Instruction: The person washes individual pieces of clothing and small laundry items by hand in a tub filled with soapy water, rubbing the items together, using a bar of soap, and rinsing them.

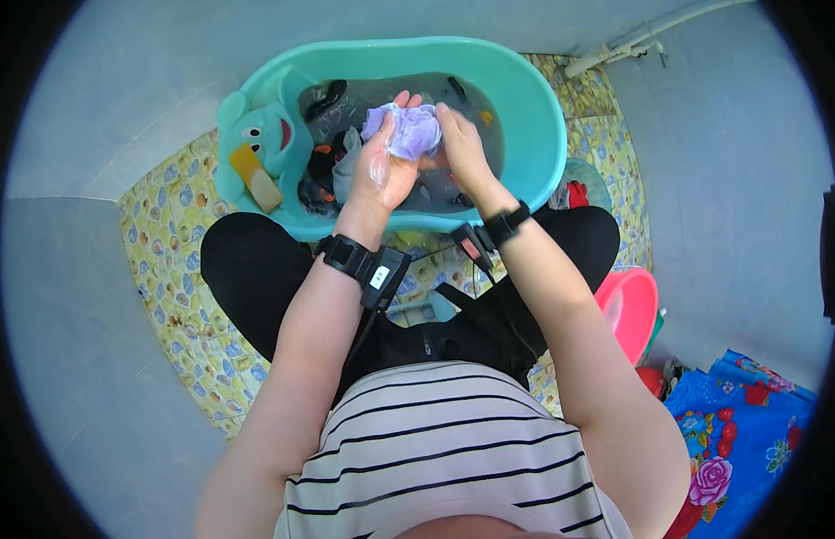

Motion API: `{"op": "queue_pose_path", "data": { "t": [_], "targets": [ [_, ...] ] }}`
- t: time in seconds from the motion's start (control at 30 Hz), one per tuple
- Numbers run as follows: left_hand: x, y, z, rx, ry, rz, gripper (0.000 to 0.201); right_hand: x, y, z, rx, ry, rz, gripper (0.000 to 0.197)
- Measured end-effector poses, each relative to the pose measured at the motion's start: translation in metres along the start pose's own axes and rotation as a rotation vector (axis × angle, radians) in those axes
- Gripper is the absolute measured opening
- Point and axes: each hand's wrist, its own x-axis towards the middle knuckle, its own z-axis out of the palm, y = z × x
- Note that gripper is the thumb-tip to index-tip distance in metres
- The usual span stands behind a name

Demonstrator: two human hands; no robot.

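Observation:
A small wet purple cloth (417,135), bunched up and with paler edges, is held over the water of a turquoise baby tub (536,117). My left hand (388,175), palm turned up and streaked with suds, grips the cloth's left side with the thumb over it. My right hand (465,148) closes on its right side, the fingers partly hidden. Below the hands, dark and orange clothes (319,171) and a grey cloth (347,166) lie soaking in greyish water. A black piece (326,101) floats near the far left side of the basin.
A yellow and beige bar (256,178), soap by its look, rests on the tub's animal-face end (272,126). To the right stand a greenish basin (590,180) with clothes and a pink bucket (635,310). Blue flowered fabric (732,431) lies lower right. A pipe (619,49) runs along the wall.

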Motion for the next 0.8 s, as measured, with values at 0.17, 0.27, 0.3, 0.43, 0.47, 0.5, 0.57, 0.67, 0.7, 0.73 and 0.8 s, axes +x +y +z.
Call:
{"op": "queue_pose_path", "data": {
  "t": [0.17,0.27,0.3,0.43,0.47,0.5,0.57,0.67,0.7,0.73,0.8],
  "targets": [
    [0.002,0.005,-0.013,0.152,0.047,0.056,0.041,-0.02,-0.03,-0.005,0.33,-0.159,0.261,0.023],
    [0.001,0.006,-0.017,0.304,0.269,-0.041,0.038,-0.016,-0.026,-0.02,0.29,-0.085,0.141,0.019],
    [-0.002,0.006,-0.017,0.295,0.375,-0.087,0.035,-0.014,-0.024,-0.02,0.237,-0.042,0.092,0.017],
    [-0.001,0.001,-0.016,0.224,0.449,-0.182,0.037,-0.009,-0.021,-0.018,-0.207,0.031,-0.267,0.011],
    [0.0,0.002,-0.018,0.172,0.411,-0.21,0.031,-0.015,-0.026,-0.008,-0.33,0.05,-0.398,0.012],
    [0.002,0.003,-0.02,0.12,0.373,-0.237,0.028,-0.023,-0.028,0.006,-0.442,0.046,-0.533,0.013],
    [0.007,0.006,-0.052,0.035,0.172,-0.301,0.03,-0.044,-0.027,0.04,-0.567,-0.077,-0.667,0.019],
    [0.001,-0.02,-0.019,-0.063,0.451,-0.168,0.025,-0.025,-0.005,0.055,-0.605,0.327,-0.535,0.025],
    [-0.004,-0.021,-0.007,0.148,0.532,-0.175,0.023,-0.002,-0.01,0.043,-0.52,0.366,-0.223,0.024],
    [-0.001,-0.018,-0.017,0.256,0.478,-0.232,0.02,0.007,-0.01,0.038,-0.557,0.328,-0.112,0.024],
    [0.009,-0.008,-0.048,-0.053,0.309,-0.21,0.021,-0.011,-0.001,0.066,-0.761,0.217,-0.243,0.022]
  ]
}}
